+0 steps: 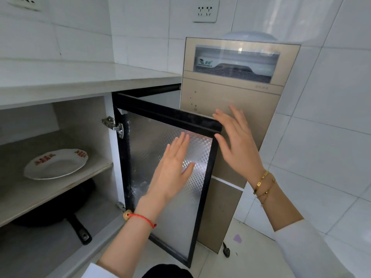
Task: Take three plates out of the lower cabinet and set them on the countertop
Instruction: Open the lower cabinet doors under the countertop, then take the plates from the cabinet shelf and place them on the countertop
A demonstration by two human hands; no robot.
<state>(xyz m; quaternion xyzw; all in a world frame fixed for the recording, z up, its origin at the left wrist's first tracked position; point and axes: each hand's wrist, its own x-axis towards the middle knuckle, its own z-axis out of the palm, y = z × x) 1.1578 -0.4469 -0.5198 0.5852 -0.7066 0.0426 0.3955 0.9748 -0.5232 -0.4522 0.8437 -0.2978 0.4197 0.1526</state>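
head view: one white plate (56, 164) with red markings on its rim lies flat on the middle shelf (60, 187) of the open lower cabinet, well to the left of both hands and apart from them. only this one plate shows in the cabinet. the countertop (80, 81) runs above the shelf, up and to the left of the fingertips.

the left hand (173, 167) is spread flat, fingers straight and close together, thumb out to the right; it holds nothing. it sits in front of the patterned panel of the open cabinet door (170, 177), and whether the palm touches the panel cannot be told. the right hand (236, 141) is also open, fingers straight and fanned a little, holding nothing; its fingers reach past the door's top right corner, and the thumb lies at the black frame edge, contact unclear.

just beyond the right fingertips stands a tan appliance (230, 93) with a window near its top. below the shelf, down and left of the left wrist, a black pan (60, 209) rests on the cabinet floor, handle pointing outward.
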